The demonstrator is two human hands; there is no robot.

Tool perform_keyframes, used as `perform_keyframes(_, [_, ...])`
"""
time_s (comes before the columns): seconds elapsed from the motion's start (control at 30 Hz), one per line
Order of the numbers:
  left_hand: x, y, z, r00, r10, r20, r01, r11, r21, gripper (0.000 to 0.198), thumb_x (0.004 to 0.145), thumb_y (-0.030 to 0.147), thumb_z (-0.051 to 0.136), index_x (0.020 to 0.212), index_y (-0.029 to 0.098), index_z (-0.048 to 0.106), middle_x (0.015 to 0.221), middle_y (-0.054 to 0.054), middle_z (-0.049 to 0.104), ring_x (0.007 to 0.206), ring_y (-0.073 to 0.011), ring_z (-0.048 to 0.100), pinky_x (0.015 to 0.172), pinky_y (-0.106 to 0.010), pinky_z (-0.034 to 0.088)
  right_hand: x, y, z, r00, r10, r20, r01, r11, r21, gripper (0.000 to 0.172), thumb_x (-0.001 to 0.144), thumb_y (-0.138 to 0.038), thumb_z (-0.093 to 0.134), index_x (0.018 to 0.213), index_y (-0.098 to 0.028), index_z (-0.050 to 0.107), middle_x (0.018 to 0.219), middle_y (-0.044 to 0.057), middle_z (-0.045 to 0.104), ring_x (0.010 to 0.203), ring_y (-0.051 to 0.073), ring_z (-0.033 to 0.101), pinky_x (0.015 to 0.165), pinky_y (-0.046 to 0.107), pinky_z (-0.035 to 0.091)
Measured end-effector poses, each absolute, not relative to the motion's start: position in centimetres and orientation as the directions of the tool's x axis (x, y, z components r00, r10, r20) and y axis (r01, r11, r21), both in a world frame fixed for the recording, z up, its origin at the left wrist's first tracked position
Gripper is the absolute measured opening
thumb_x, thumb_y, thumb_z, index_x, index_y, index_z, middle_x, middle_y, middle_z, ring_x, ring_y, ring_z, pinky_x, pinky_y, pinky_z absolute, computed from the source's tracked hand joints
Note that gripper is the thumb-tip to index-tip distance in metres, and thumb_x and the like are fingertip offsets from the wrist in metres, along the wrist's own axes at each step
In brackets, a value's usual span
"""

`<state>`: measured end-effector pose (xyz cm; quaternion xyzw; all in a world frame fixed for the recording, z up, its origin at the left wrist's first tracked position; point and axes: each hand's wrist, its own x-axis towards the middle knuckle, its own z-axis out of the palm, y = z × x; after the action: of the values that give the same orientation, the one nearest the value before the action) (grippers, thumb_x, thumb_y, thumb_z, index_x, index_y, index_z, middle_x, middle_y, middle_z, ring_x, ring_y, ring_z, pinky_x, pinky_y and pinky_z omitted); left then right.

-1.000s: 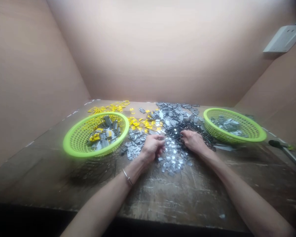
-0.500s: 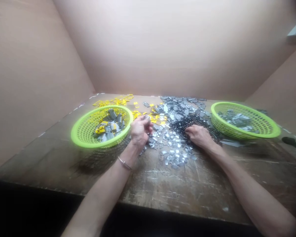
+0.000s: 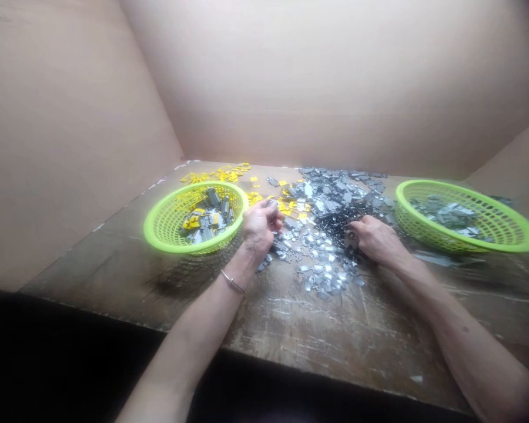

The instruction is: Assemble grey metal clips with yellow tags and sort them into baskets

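My left hand (image 3: 259,224) is closed just right of the left green basket, thumb and fingers pinching a small grey metal piece (image 3: 271,204) that is mostly hidden. At the right edge of a heap of small dark parts (image 3: 335,220), my right hand (image 3: 378,239) has its fingertips pressed together; whatever they hold is too small to make out. Small shiny silver plates (image 3: 324,273) lie between and in front of the hands. Beyond them spread flat grey metal pieces (image 3: 335,185) and yellow clips (image 3: 297,207).
A green plastic basket (image 3: 158,235) at the left holds grey and yellow pieces. Another green basket (image 3: 518,235) at the right contains grey plates. More yellow clips (image 3: 224,173) lie behind the left basket. Board walls (image 3: 312,88) enclose the worn wooden table (image 3: 300,335).
The view has shifted, moving the scene rightward. My right hand has drawn back slightly from the dark heap with its fingers still pinched. My left hand keeps its grip beside the basket.
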<state>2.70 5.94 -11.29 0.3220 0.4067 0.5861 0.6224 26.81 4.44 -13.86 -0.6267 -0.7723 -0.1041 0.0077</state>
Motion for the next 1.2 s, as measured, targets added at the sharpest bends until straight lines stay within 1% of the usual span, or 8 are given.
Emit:
perform_keyframes(0.17, [4.9,4.5,-12.8,0.203,0.959,-0.199,-0.382,0.264,0.885,0.036,0.063,0.019,0.053,0.097,0.012,0.041,0.054,-0.001,0.052,0.038,-0.0078,0.046,0.032,-0.017,0.032,26.5,3.9,-13.0,-0.21,0.928,0.308,0.946,0.272,-0.174,0.027,0.074,-0.019,0.04,0.097,-0.014,0.053,0.078,0.006,0.056,0.069,0.014,0.05,0.063,0.023,0.037])
perform_keyframes(0.27, [6.4,3.5,-13.9,0.356,0.901,-0.247,-0.337,0.37,0.866,0.042,0.062,0.02,0.055,0.1,0.012,0.039,0.063,-0.004,0.055,0.046,-0.0123,0.052,0.034,-0.021,0.038,25.4,3.3,-12.8,-0.253,0.887,0.386,0.886,0.373,-0.277,0.033,0.074,-0.019,0.043,0.105,-0.01,0.046,0.076,0.005,0.058,0.069,0.014,0.052,0.067,0.024,0.039])
perform_keyframes(0.37, [7.1,3.1,-14.4,0.369,0.889,-0.27,-0.326,0.396,0.858,0.049,0.06,0.018,0.057,0.104,0.013,0.035,0.068,-0.006,0.056,0.05,-0.0149,0.055,0.037,-0.025,0.042,24.6,3.0,-13.0,-0.304,0.859,0.413,0.878,0.42,-0.228,0.035,0.075,-0.016,0.039,0.109,-0.007,0.043,0.08,0.008,0.058,0.072,0.015,0.052,0.069,0.025,0.04])
perform_keyframes(0.5, [7.1,3.1,-14.5,0.361,0.892,-0.273,-0.322,0.394,0.861,0.055,0.059,0.016,0.057,0.108,0.013,0.032,0.069,-0.006,0.056,0.052,-0.0162,0.056,0.038,-0.026,0.044,24.7,3.0,-13.1,-0.374,0.88,0.293,0.906,0.415,-0.091,0.032,0.075,-0.012,0.037,0.106,-0.006,0.046,0.084,0.012,0.058,0.075,0.017,0.053,0.069,0.026,0.04])
perform_keyframes(0.57, [7.0,3.2,-14.5,0.352,0.892,-0.282,-0.314,0.397,0.862,0.055,0.059,0.016,0.057,0.108,0.013,0.032,0.069,-0.006,0.056,0.051,-0.016,0.056,0.038,-0.026,0.044,24.9,3.0,-12.9,-0.408,0.872,0.27,0.894,0.442,-0.079,0.03,0.074,-0.012,0.038,0.102,-0.007,0.049,0.084,0.011,0.059,0.076,0.017,0.053,0.069,0.026,0.04])
perform_keyframes(0.83, [7.3,2.7,-14.0,0.349,0.895,-0.278,-0.333,0.396,0.856,0.049,0.057,0.018,0.061,0.101,0.013,0.04,0.065,-0.005,0.056,0.05,-0.016,0.056,0.037,-0.025,0.043,22.6,1.5,-12.1,-0.462,0.758,0.461,0.732,0.619,-0.285,0.03,0.077,-0.019,0.037,0.104,-0.013,0.047,0.08,0.005,0.061,0.072,0.013,0.056,0.068,0.024,0.042])
perform_keyframes(1.0, [7.5,2.6,-14.2,0.325,0.906,-0.27,-0.349,0.381,0.856,0.053,0.055,0.018,0.064,0.102,0.011,0.041,0.057,-0.002,0.053,0.046,-0.0145,0.054,0.039,-0.027,0.044,21.6,1.1,-12.6,-0.422,0.789,0.446,0.735,0.586,-0.342,0.038,0.075,-0.019,0.038,0.113,-0.013,0.04,0.085,0.005,0.061,0.077,0.014,0.056,0.072,0.026,0.042])
perform_keyframes(1.2, [7.3,2.9,-14.6,0.256,0.946,-0.199,-0.419,0.294,0.859,0.041,0.058,0.011,0.058,0.096,0.013,0.043,0.058,0.0,0.053,0.044,-0.0117,0.053,0.042,-0.029,0.046,21.6,1.2,-12.3,-0.362,0.812,0.459,0.721,0.556,-0.414,0.028,0.073,-0.02,0.043,0.1,-0.015,0.049,0.073,0.002,0.061,0.061,0.011,0.054,0.063,0.021,0.041])
